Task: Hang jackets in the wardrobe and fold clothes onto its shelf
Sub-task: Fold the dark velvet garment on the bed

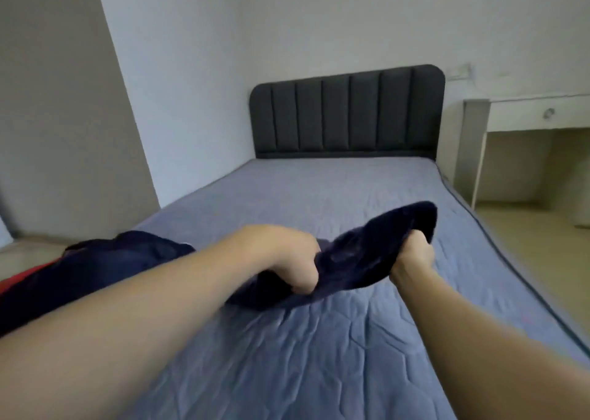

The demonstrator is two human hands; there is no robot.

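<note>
Clothes pile [105, 263]: dark navy cloth with a red edge showing, lying at the left edge of the bed, partly behind the left forearm.
Left hand [287, 260]: grip closed, fingers curled round the left end of the navy garment.
Navy garment [357, 260]: bunched and stretched between both hands, its lower edge sagging onto the bed; whether it is a jacket or something to fold cannot be told.
Right hand [415, 250]: grip closed round the garment's right end, raised a little above the mattress.
Bed [319, 355]: blue quilted cover, headboard at the far end.
Wardrobe: not in view.
Step in hand: likely spreading the garment for folding.
Next move: probably lay it flat on the bed, smooth it, then fold.
</note>
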